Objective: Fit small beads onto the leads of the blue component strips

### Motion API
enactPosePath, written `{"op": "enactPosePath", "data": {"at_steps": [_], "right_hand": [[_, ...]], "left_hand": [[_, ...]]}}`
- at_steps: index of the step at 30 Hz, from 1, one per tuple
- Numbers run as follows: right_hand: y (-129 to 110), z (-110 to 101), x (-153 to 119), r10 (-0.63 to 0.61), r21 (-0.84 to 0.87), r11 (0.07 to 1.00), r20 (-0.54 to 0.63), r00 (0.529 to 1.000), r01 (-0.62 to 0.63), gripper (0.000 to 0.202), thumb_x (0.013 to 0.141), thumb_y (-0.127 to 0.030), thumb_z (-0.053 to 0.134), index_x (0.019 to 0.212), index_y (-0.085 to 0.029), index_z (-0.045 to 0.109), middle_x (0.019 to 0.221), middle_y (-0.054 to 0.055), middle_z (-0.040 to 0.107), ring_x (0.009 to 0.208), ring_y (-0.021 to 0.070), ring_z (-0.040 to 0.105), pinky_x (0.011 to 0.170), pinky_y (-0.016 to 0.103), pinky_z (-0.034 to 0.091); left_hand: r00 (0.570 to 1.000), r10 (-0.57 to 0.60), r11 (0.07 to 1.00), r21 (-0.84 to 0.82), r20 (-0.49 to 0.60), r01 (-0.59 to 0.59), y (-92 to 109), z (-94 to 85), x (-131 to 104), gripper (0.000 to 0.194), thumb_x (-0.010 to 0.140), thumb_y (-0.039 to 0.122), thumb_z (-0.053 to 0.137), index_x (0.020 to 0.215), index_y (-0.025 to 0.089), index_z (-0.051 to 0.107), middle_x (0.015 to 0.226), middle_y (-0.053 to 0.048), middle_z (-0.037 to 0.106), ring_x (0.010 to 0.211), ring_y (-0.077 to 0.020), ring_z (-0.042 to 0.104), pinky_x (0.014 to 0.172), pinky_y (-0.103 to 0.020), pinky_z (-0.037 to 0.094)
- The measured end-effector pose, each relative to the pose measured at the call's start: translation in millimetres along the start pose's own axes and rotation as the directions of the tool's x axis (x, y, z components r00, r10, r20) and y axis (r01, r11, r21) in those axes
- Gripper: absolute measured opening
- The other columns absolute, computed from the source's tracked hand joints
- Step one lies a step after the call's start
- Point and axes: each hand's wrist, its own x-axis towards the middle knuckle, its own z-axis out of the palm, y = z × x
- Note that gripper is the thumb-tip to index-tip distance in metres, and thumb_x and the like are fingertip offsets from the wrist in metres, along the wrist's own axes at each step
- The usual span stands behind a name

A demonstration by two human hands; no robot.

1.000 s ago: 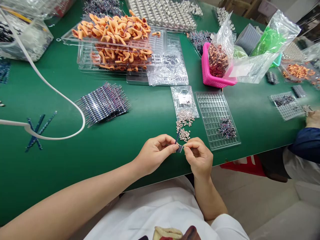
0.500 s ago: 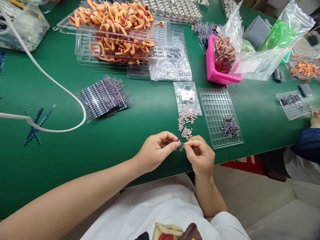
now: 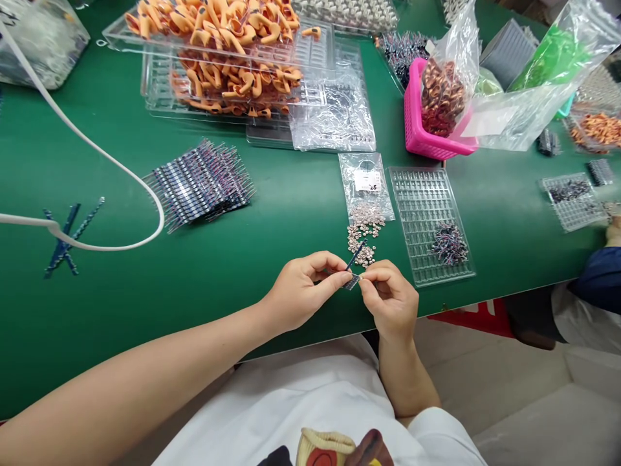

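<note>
Between thumb and fingers, my left hand [image 3: 308, 288] pinches a small dark strip of parts [image 3: 352, 282], from which a thin blue strip [image 3: 356, 255] sticks up. My right hand [image 3: 392, 299] is closed at the right end of the dark strip; whatever lies between its fingertips is too small to name. Just beyond the hands, small round metallic pieces [image 3: 366, 228] spill from a labelled clear bag [image 3: 365, 181]. A clear ridged tray [image 3: 414, 213] on the right carries a pile of small wired parts [image 3: 449, 244].
Stacked dark wired strips [image 3: 201, 184] and a white cable [image 3: 109, 155] lie left. Clear trays [image 3: 160, 84] of orange shells [image 3: 242, 26] and a pink basket [image 3: 436, 147] stand behind. Another person's sleeve [image 3: 601, 278] shows at the right edge.
The view has shifted slightly, so the items at the back sit a little higher. Both hands keep nearly the same pose around the dark strip.
</note>
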Motion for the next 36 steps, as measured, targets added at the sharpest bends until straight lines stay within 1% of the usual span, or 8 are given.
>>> {"op": "enactPosePath", "data": {"at_steps": [14,25,30,33,36], "right_hand": [[0.9,-0.6,-1.1,0.052,0.016,0.999,0.01,0.999,-0.052,0.008,0.089,-0.018,0.067,0.083,-0.023,0.07,0.08,0.001,0.06,0.07,0.015,0.054,0.058,0.028,0.042],[0.4,-0.7,-0.5,0.025,0.008,1.0,0.015,1.0,-0.025,0.008,0.088,-0.017,0.068,0.084,-0.023,0.07,0.079,0.002,0.06,0.073,0.0164,0.056,0.06,0.03,0.043],[0.7,-0.3,0.4,0.015,0.023,1.0,0.027,1.0,-0.016,0.01,0.088,-0.015,0.068,0.085,-0.024,0.07,0.079,0.001,0.06,0.074,0.0165,0.056,0.062,0.03,0.042],[0.6,-1.2,0.1,0.034,0.036,0.999,0.039,0.999,-0.035,0.009,0.088,-0.016,0.068,0.084,-0.023,0.07,0.078,0.001,0.06,0.073,0.0163,0.056,0.061,0.03,0.041],[0.5,-3.2,-0.1,0.077,0.077,0.994,0.071,0.994,-0.083,0.008,0.089,-0.019,0.068,0.082,-0.023,0.069,0.078,0.001,0.059,0.07,0.0155,0.053,0.06,0.029,0.04]], "left_hand": [[1.0,0.005,0.999,0.032,0.002,-0.006,-1.4,-0.3,1.4,0.016,0.083,0.032,0.07,0.084,0.016,0.069,0.081,-0.002,0.069,0.075,-0.0149,0.065,0.073,-0.026,0.051],[1.0,0.006,1.0,0.028,0.021,-0.007,-1.9,-0.8,1.4,0.016,0.083,0.033,0.07,0.085,0.017,0.068,0.081,-0.003,0.07,0.076,-0.0167,0.067,0.074,-0.028,0.053],[0.999,0.036,0.995,0.094,0.025,-0.038,0.0,-1.7,1.6,0.016,0.084,0.032,0.068,0.085,0.017,0.069,0.08,-0.003,0.071,0.074,-0.016,0.066,0.072,-0.027,0.051],[0.999,0.035,0.991,0.125,0.033,-0.039,1.5,-2.2,1.6,0.016,0.085,0.033,0.067,0.085,0.017,0.068,0.08,-0.003,0.071,0.073,-0.0161,0.066,0.071,-0.028,0.051],[0.999,-0.009,0.993,0.118,0.039,0.004,1.9,-2.7,1.7,0.018,0.084,0.034,0.067,0.084,0.016,0.068,0.079,-0.003,0.071,0.072,-0.0162,0.065,0.07,-0.028,0.052]]}}
